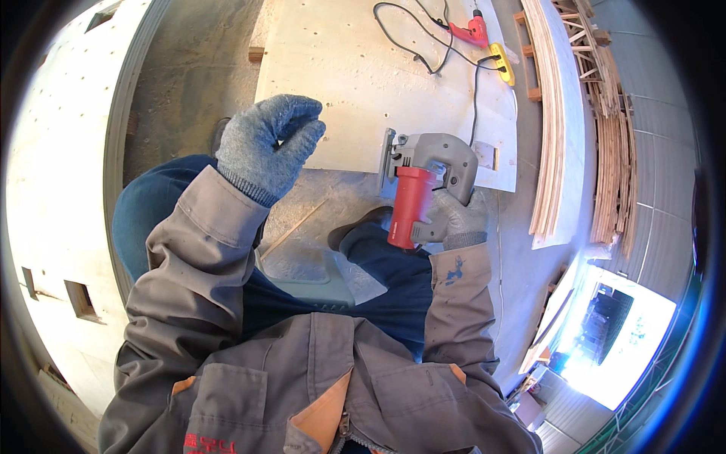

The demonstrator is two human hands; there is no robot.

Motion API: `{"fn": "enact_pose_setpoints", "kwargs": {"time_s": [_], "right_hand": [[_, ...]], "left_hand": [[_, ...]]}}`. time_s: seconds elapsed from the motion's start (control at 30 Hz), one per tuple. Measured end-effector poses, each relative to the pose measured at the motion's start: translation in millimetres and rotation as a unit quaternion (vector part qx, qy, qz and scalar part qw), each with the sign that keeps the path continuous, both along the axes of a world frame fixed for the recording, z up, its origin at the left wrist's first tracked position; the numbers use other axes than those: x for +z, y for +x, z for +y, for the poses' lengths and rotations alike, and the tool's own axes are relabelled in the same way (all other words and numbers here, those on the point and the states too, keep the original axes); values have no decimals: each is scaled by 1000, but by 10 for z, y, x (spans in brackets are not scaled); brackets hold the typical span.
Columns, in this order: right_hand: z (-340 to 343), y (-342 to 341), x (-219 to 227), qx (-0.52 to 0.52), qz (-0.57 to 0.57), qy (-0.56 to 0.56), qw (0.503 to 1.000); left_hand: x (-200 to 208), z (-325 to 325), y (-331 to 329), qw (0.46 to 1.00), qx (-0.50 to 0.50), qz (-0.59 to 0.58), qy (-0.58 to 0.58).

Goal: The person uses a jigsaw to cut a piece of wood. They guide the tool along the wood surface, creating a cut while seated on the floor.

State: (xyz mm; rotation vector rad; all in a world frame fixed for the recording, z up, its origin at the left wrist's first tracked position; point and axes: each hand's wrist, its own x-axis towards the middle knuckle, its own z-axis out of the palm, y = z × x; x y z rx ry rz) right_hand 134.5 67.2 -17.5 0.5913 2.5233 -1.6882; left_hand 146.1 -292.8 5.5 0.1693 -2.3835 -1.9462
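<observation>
My right hand (pixel 463 215), in a grey knit glove, grips a red and grey jigsaw (pixel 456 160) by its handle. The saw lies tilted, its metal base plate turned to the left, just over the near edge of a pale plywood sheet (pixel 333 113). Gloved too, my left hand (pixel 271 144) is raised left of the saw, near the sheet's left corner. Its fingers are curled round and pressed toward the thumb; whatever may be in them is hidden.
A red drill (pixel 473 32) and a yellow power strip (pixel 502 63) lie on the sheet's far right, with a looped black cord (pixel 408 51). Stacked boards (pixel 556 136) stand right. A large pale panel (pixel 64 174) fills the left. A grey-green stool (pixel 318 284) shows between my legs.
</observation>
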Motion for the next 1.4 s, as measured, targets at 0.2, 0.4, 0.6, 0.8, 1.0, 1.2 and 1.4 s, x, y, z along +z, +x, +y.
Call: {"fn": "enact_pose_setpoints", "kwargs": {"time_s": [0.2, 0.4, 0.6, 0.8, 1.0, 1.2, 1.4], "right_hand": [[-203, 57, -2, -17, -25, 62, 998], [-203, 62, -179, -43, -20, 43, 998], [-529, 42, 10, -8, -84, 119, 989], [-635, -18, 7, -26, -111, 20, 993], [-660, -105, -28, 8, -109, -12, 994], [-685, -161, -8, -3, -127, -75, 989], [-686, -234, 32, -9, -163, -140, 977]], "left_hand": [[-19, -22, -8, 1000, 3, -12, -16], [-113, -26, -4, 1000, 8, -11, -1], [-487, 114, -93, 980, -26, -32, -197], [-954, 664, -171, 856, -309, -144, -388], [-1333, 1150, -367, 840, -353, -123, -392], [-1776, 1412, -436, 860, -334, -63, -381], [-1907, 1493, -426, 882, -308, -40, -355]]}}
